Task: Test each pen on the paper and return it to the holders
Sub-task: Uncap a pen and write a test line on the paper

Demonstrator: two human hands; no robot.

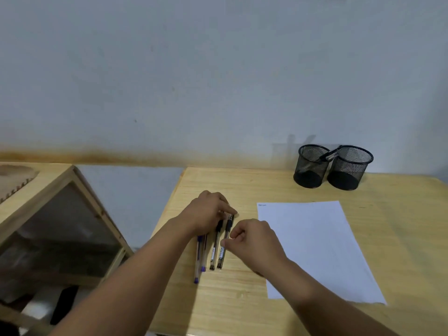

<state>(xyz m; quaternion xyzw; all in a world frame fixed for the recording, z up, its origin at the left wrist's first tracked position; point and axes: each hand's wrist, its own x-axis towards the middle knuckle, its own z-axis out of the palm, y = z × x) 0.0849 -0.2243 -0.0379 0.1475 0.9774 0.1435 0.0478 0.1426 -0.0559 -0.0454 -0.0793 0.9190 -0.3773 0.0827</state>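
Black-gripped clear pen pinched in my right hand; left hand curled over pen tips at twelve o'clock; jostling risks neighbouring pens rolling.

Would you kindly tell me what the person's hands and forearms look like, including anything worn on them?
Both the left hand and the right hand are bare, with no gloves. No rings, watch or bracelet show on the fingers or wrists. Both forearms are uncovered right to the frame's bottom edge; no sleeve, cuff or marking is visible.
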